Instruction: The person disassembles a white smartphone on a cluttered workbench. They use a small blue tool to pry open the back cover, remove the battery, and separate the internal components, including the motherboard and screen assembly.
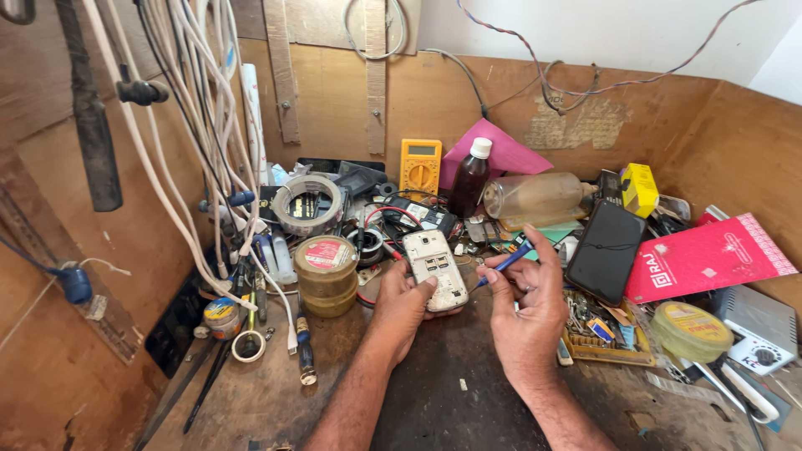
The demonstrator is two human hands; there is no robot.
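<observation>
My left hand [399, 307] holds a small white phone [435, 269] with its back cover off, tilted up over the dark bench top. My right hand [528, 302] grips a thin blue-handled screwdriver [505, 265], whose tip points at the phone's right edge. Both forearms come in from the bottom of the view.
A yellow multimeter [420, 166], dark brown bottle [471, 177], clear bottle lying on its side [536, 198], tape roll [307, 205], round tins [327, 276], black phone [605, 250], pink booklet [706, 257] and circuit board [603, 332] crowd the wooden bench. White cables [200, 142] hang at left.
</observation>
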